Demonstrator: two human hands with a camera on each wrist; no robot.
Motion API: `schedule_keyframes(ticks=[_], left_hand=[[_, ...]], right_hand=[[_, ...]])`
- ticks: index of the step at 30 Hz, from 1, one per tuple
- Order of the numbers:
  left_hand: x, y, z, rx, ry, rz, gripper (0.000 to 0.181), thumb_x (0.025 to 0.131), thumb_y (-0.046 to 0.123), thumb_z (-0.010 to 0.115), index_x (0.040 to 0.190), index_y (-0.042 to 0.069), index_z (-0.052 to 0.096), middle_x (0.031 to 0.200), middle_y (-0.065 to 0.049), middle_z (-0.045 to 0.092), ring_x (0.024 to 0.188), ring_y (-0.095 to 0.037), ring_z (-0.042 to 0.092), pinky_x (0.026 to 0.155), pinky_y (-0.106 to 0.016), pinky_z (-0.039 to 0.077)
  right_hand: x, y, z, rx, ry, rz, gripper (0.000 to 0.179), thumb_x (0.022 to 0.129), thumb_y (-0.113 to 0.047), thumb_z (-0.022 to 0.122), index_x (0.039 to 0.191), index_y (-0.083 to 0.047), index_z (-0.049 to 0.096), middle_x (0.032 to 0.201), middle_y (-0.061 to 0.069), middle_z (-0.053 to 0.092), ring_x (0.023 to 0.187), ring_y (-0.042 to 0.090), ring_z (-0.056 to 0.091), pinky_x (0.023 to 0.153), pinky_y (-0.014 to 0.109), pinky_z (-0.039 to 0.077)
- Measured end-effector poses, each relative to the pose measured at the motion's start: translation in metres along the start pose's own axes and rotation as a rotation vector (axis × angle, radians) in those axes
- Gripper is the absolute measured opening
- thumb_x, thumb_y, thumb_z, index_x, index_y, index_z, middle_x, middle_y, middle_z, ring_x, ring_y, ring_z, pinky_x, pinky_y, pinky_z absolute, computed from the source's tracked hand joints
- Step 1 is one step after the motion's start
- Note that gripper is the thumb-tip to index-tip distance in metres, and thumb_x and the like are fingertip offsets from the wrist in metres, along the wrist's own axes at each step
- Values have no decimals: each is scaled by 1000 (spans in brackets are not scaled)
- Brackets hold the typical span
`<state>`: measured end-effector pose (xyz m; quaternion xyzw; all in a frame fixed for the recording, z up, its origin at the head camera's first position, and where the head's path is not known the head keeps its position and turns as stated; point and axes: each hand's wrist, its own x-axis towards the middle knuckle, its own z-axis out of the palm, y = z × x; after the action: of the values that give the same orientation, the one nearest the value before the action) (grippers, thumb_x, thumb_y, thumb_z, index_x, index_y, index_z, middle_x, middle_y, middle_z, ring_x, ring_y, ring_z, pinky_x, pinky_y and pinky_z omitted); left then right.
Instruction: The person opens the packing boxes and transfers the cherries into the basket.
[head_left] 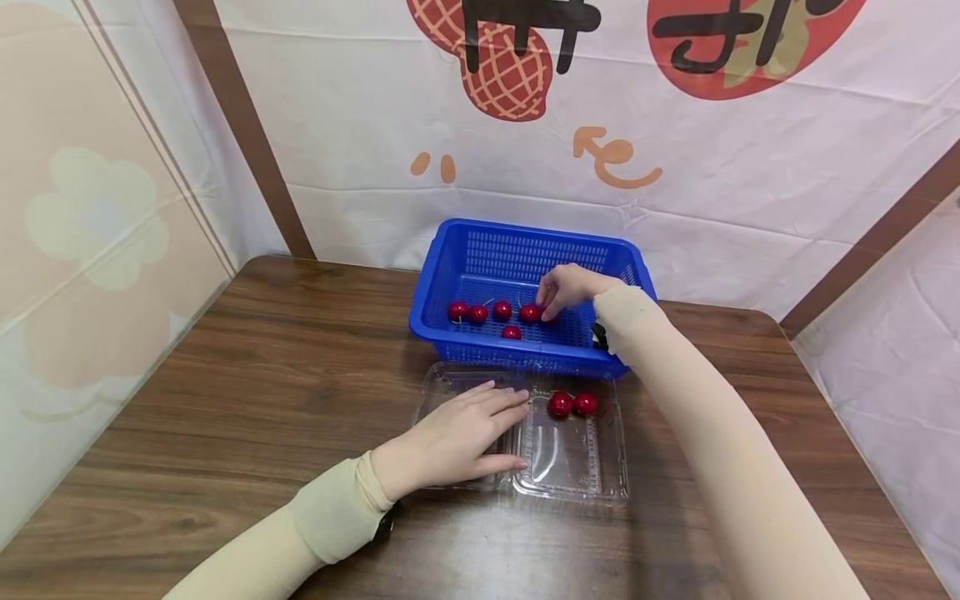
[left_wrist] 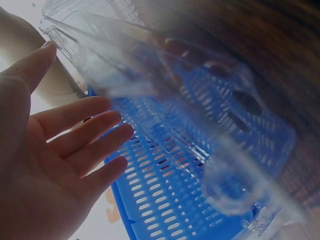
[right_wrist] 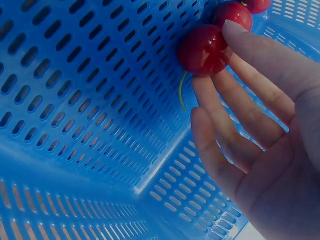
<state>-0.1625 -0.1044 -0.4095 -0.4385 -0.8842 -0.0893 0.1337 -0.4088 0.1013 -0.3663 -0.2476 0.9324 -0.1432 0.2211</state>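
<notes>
My right hand (head_left: 567, 287) reaches into a blue plastic basket (head_left: 429, 292) and pinches a red cherry (right_wrist: 204, 50) between thumb and fingers. A green stem hangs from that cherry in the right wrist view. Other cherries (head_left: 502, 310) lie along the basket floor, left of the hand. In front of the basket sits a clear plastic clamshell box (head_left: 558, 471), spread wide. Two cherries (head_left: 560, 405) lie side by side at the back of its right half. My left hand (head_left: 453, 437) rests on the left half, its fingers extended across the middle fold.
A brown wood-grain table (head_left: 247, 400) carries the box and basket. Right behind the basket hangs a white printed cloth (head_left: 360, 125), with more cloth at both sides. The right forearm (head_left: 697, 408) passes over the table to the right of the box.
</notes>
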Motion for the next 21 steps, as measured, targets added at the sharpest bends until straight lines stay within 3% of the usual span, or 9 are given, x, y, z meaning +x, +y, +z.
schedule_keyframes(ticks=[12, 21], left_hand=[[0, 1, -1, -6, -4, 2, 63, 90, 53, 56, 127, 3, 59, 137, -12, 54, 128, -23, 50, 114, -39, 34], [0, 1, 0, -17, 1, 9, 63, 90, 52, 56, 127, 1, 58, 136, -13, 54, 128, -24, 50, 113, -38, 35]], right_hand=[[-3, -1, -4, 11, -10, 11, 27, 81, -19, 75, 104, -7, 66, 108, 10, 70, 98, 20, 65, 85, 38, 56], [-19, -11, -15, -26, 23, 23, 24, 89, -25, 66, 107, -9, 65, 108, 11, 67, 98, 26, 65, 87, 41, 55]])
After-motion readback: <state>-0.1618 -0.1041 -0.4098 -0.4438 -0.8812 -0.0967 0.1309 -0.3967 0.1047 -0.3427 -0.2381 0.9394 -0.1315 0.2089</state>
